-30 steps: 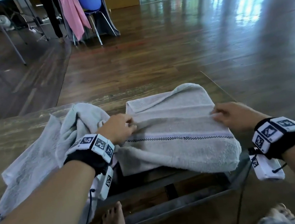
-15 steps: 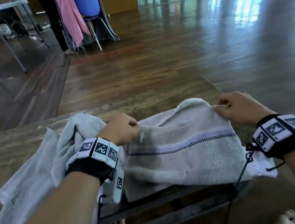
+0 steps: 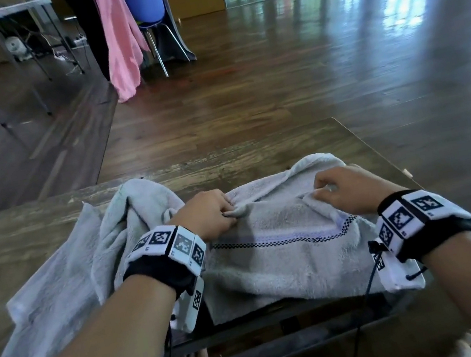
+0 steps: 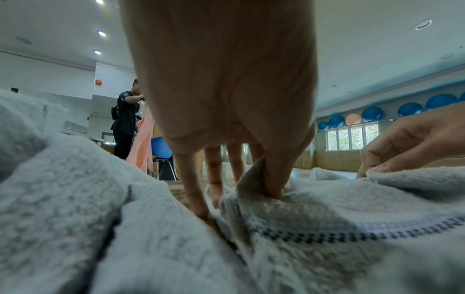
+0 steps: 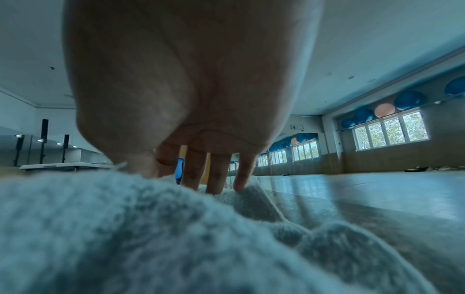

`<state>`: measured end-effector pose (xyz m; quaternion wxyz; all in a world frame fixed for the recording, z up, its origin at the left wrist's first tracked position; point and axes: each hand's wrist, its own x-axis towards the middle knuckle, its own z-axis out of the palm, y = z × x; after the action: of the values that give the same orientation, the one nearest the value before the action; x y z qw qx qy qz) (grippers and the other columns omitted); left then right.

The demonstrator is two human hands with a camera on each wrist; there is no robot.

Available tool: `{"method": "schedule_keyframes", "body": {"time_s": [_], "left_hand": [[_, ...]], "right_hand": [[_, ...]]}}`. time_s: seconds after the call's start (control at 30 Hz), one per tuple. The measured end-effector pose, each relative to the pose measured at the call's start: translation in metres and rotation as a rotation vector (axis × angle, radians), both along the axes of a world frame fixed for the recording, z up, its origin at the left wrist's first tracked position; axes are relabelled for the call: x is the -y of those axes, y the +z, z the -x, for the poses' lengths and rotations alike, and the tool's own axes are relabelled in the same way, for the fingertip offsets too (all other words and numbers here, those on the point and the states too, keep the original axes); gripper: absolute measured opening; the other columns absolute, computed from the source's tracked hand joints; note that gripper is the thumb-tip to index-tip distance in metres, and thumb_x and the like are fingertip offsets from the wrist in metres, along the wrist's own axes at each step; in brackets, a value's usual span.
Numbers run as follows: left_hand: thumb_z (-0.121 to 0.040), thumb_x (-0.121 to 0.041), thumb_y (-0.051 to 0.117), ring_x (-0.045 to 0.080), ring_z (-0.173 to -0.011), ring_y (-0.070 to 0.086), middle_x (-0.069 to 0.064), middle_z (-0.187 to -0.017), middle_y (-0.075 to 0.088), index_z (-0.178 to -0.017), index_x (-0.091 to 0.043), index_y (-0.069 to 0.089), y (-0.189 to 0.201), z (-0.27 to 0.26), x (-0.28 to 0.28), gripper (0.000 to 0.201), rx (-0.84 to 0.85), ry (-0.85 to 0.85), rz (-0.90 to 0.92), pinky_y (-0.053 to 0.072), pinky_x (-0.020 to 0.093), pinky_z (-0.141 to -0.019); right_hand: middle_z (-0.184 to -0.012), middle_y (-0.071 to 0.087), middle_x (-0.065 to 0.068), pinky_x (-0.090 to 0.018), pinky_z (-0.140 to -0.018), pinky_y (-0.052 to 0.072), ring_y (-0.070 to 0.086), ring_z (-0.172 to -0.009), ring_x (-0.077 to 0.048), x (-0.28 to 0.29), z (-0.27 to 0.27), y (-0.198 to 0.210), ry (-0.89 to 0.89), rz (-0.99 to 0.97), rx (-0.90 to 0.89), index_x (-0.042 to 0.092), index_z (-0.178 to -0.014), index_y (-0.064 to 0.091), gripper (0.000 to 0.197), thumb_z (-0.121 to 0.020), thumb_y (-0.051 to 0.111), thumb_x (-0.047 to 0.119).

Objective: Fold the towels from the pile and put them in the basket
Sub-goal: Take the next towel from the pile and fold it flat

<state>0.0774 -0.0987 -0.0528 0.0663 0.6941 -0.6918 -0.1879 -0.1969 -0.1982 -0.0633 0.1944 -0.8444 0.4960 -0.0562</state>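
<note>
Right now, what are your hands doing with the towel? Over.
Left hand and right hand each pinch the striped towel. Towel part-folded on table. Second towel crumpled alongside. No basket seen.

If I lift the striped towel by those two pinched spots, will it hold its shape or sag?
Likely sag: the striped towel already bunches into soft ridges where the left hand and right hand pinch it. Its near edge droops over the table edge, so it looks floppy. The thick pile probably grips fingers well, so slipping seems unlikely.
</note>
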Motion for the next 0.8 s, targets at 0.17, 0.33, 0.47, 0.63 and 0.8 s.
{"method": "schedule_keyframes", "body": {"time_s": [0.17, 0.33, 0.47, 0.63, 0.8], "left_hand": [[-0.088, -0.014, 0.057, 0.026, -0.080, 0.062, 0.007, -0.089, 0.068, -0.065, -0.002, 0.068, 0.005, -0.006, 0.000, 0.028, -0.014, 0.019, 0.164, 0.049, 0.047, -0.077], [-0.087, -0.008, 0.058, 0.028, -0.075, 0.064, 0.010, -0.081, 0.072, -0.068, 0.003, 0.070, 0.016, -0.009, -0.006, 0.024, -0.070, 0.054, 0.316, 0.051, 0.046, -0.072], [-0.083, -0.014, 0.070, 0.029, -0.067, 0.064, 0.017, -0.072, 0.070, -0.070, 0.003, 0.071, 0.029, -0.009, -0.007, 0.021, -0.106, 0.166, 0.459, 0.051, 0.038, -0.066], [-0.067, -0.016, 0.087, 0.007, -0.042, 0.045, -0.006, -0.042, 0.053, -0.042, -0.022, 0.059, 0.034, -0.024, -0.015, 0.038, -0.165, 0.450, 0.380, 0.030, 0.010, -0.037], [-0.070, -0.021, 0.088, 0.011, -0.057, 0.053, 0.002, -0.067, 0.065, -0.067, -0.014, 0.067, 0.028, -0.021, -0.017, 0.022, -0.148, 0.406, 0.105, 0.040, 0.023, -0.050]], "right_hand": [[-0.099, 0.066, 0.002, -0.047, -0.088, 0.054, 0.065, -0.091, -0.022, -0.002, 0.002, 0.010, -0.090, 0.006, 0.030, 0.027, -0.080, 0.061, 0.024, -0.094, 0.057, 0.046], [-0.092, 0.064, -0.005, -0.044, -0.078, 0.058, 0.065, -0.074, -0.023, 0.003, 0.010, 0.017, -0.287, 0.093, 0.091, 0.023, -0.075, 0.063, 0.025, -0.095, 0.058, 0.038], [-0.090, 0.059, -0.006, -0.036, -0.069, 0.050, 0.061, -0.068, -0.024, 0.005, 0.014, 0.017, -0.409, 0.157, 0.076, 0.020, -0.070, 0.064, 0.025, -0.093, 0.060, 0.030], [-0.088, 0.060, -0.006, -0.038, -0.070, 0.050, 0.060, -0.072, -0.026, 0.008, 0.017, 0.017, -0.432, 0.164, 0.131, 0.025, -0.068, 0.062, 0.026, -0.093, 0.065, 0.032], [-0.091, 0.066, 0.006, -0.023, -0.061, 0.046, 0.062, -0.074, -0.009, 0.003, 0.012, 0.010, -0.119, 0.117, 0.180, 0.024, -0.083, 0.067, 0.014, -0.096, 0.063, 0.026]]}}
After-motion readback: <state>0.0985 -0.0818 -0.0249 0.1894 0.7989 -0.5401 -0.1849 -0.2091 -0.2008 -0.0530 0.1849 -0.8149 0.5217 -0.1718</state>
